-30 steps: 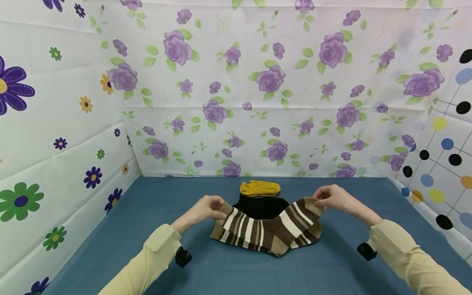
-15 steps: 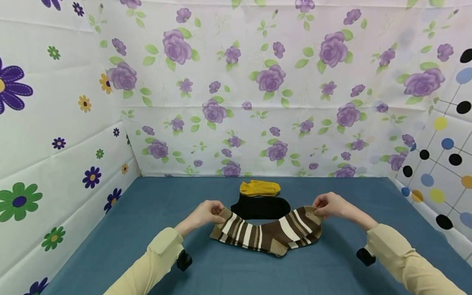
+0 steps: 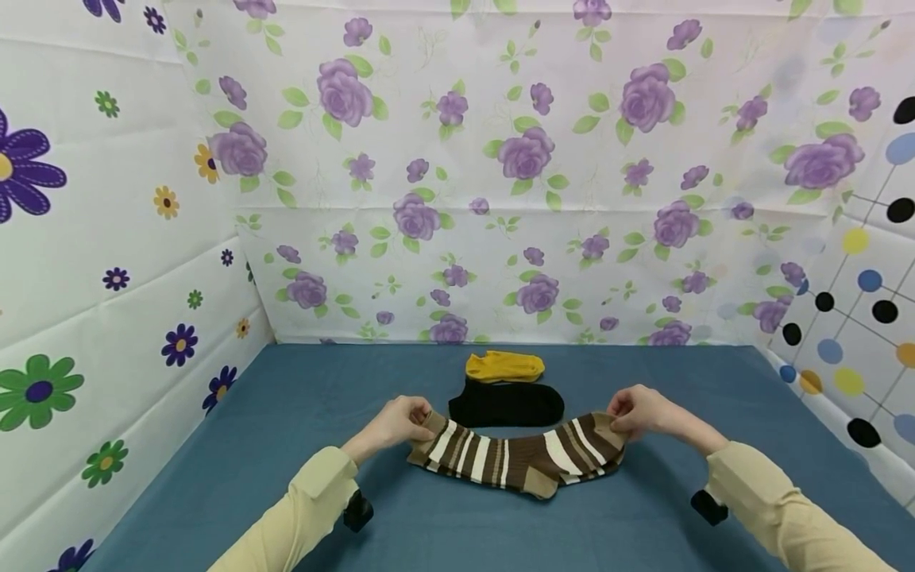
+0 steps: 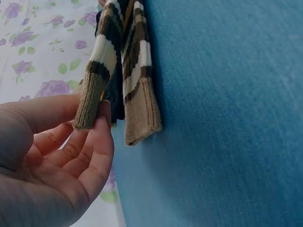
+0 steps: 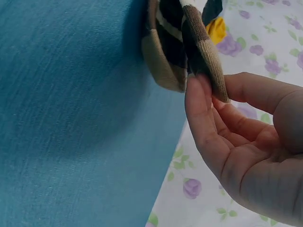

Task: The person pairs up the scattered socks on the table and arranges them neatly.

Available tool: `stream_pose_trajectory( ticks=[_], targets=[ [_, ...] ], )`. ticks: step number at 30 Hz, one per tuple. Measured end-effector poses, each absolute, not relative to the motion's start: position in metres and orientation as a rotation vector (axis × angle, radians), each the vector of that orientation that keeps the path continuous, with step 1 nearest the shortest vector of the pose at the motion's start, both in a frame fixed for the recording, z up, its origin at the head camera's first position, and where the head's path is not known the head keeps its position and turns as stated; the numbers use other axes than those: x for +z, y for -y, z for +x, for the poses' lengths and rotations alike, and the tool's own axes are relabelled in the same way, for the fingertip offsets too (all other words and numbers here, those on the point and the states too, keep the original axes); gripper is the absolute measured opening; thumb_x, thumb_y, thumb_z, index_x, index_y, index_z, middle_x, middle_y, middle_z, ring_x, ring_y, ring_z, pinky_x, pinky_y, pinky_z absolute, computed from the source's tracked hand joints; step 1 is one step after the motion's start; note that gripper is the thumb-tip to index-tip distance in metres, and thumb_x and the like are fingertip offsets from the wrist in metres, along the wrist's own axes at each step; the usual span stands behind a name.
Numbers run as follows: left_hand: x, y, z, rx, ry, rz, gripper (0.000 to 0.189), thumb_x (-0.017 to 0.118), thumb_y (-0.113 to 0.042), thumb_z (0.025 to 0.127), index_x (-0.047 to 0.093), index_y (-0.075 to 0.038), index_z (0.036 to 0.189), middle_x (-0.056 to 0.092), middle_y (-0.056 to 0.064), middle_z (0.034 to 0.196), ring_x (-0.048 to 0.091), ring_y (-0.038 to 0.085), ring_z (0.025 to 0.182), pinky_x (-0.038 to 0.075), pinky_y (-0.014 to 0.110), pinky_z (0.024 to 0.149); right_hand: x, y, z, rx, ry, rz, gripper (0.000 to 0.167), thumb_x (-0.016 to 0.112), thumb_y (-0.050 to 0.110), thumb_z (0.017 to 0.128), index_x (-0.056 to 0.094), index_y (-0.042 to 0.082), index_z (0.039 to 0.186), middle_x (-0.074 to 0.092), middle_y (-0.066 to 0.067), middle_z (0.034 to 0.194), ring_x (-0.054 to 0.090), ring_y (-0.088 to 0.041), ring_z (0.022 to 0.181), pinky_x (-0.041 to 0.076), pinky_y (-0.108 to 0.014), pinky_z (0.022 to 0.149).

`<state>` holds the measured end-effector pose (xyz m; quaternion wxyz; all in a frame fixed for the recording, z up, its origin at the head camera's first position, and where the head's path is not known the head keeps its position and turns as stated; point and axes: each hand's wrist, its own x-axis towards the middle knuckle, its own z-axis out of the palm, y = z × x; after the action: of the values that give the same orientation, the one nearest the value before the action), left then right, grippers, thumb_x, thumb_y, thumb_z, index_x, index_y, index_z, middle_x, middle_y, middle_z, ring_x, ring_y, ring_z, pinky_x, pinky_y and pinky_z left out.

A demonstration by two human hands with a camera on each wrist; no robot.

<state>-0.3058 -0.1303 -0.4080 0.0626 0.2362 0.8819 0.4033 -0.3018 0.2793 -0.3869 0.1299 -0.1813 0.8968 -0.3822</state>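
Note:
My left hand [image 3: 393, 423] pinches the tan ribbed cuff of a brown, white and tan striped sock [image 3: 493, 459] between thumb and fingers. At the tan toe end, my right hand [image 3: 646, 411] pinches the same sock, so it stretches between both hands with its middle sagging. A matching striped sock [image 4: 142, 111] lies just below, mostly covered in the head view. In the left wrist view a gap shows between the two cuffs. The right wrist view shows the two toe ends [image 5: 165, 66] side by side, the held one slightly apart from the other.
Behind the striped socks lies a flat black sock [image 3: 507, 405], with folded yellow socks [image 3: 504, 366] beyond it. All rest on a blue cloth-covered table [image 3: 322, 377]. Flower-printed sheets [image 3: 457, 238] stand at the back and left, a dotted sheet [image 3: 851, 318] at the right.
Both hands have lowered the upper striped sock toward the matching one, the cuff and toe ends coming down. More of the black sock shows behind it.

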Motion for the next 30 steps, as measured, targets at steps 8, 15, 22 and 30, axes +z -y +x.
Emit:
stream_pose_trajectory(
  ticks=[8, 15, 22, 30],
  targets=[
    [-0.414, 0.133, -0.303, 1.209, -2.644, 0.703, 0.017, 0.07, 0.001, 0.076, 0.056, 0.0, 0.087, 0.051, 0.003, 0.074, 0.047, 0.015, 0.064, 0.042, 0.03, 0.055, -0.393, -0.278, -0.299, -1.089, -2.625, -0.469, 0.01, 0.065, -0.002, 0.078, 0.059, -0.004, 0.085, 0.054, -0.005, 0.072, 0.057, -0.021, 0.061, 0.05, -0.035, 0.053],
    [-0.414, 0.134, -0.302, 1.245, -2.571, 0.653, 0.021, 0.068, 0.005, 0.077, 0.056, 0.003, 0.094, 0.048, 0.005, 0.072, 0.046, 0.015, 0.059, 0.046, 0.038, 0.053, -0.397, -0.277, -0.297, -1.008, -2.693, -0.495, 0.012, 0.067, -0.001, 0.077, 0.059, -0.002, 0.085, 0.053, -0.004, 0.072, 0.054, -0.018, 0.063, 0.049, -0.033, 0.052],
    [-0.413, 0.135, -0.301, 1.178, -2.562, 0.667, 0.028, 0.068, 0.004, 0.077, 0.054, 0.005, 0.101, 0.046, 0.006, 0.07, 0.05, 0.019, 0.055, 0.047, 0.038, 0.052, -0.398, -0.278, -0.298, -0.976, -2.724, -0.444, 0.022, 0.07, 0.0, 0.075, 0.057, -0.005, 0.093, 0.053, -0.009, 0.083, 0.054, -0.023, 0.073, 0.048, -0.033, 0.056],
    [-0.413, 0.133, -0.301, 1.176, -2.621, 0.666, 0.024, 0.068, 0.006, 0.076, 0.055, 0.003, 0.097, 0.047, 0.007, 0.072, 0.048, 0.018, 0.059, 0.047, 0.038, 0.053, -0.398, -0.278, -0.298, -0.984, -2.702, -0.443, 0.025, 0.068, 0.001, 0.077, 0.056, -0.006, 0.097, 0.054, -0.011, 0.086, 0.055, -0.025, 0.076, 0.049, -0.034, 0.056]
  ],
)
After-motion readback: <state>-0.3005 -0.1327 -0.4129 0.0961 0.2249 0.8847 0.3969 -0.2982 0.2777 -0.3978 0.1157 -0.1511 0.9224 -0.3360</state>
